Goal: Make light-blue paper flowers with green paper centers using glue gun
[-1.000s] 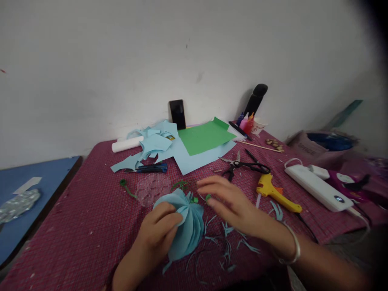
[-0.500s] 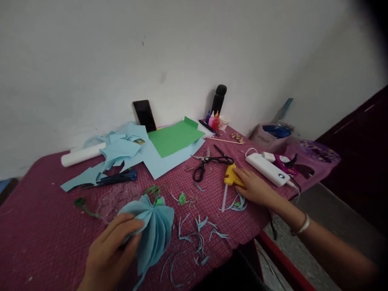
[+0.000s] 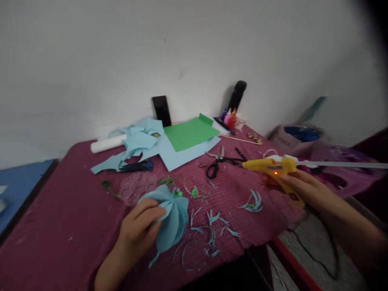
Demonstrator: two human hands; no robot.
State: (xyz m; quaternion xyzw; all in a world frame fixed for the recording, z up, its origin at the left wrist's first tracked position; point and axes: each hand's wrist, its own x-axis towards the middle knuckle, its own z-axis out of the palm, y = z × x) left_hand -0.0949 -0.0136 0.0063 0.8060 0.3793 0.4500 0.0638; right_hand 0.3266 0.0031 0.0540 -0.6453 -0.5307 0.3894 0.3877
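My left hand is closed on a folded light-blue paper fan shape that rests on the red checked tablecloth. My right hand grips a yellow glue gun, lifted off the table with its nozzle pointing left and a small red light lit on its body. A white glue stick juts out behind the gun. Between the hands lie thin blue paper trimmings and a small green paper leaf.
Black scissors lie just left of the gun's nozzle. Farther back are blue paper and green paper sheets, a blue cutter, a white roll, a black phone against the wall and small paint bottles. The table edge drops off at the right.
My right hand has picked the glue gun up off the table and now holds it in the air. The left hand keeps its hold on the blue paper. The view swung back leftwards.
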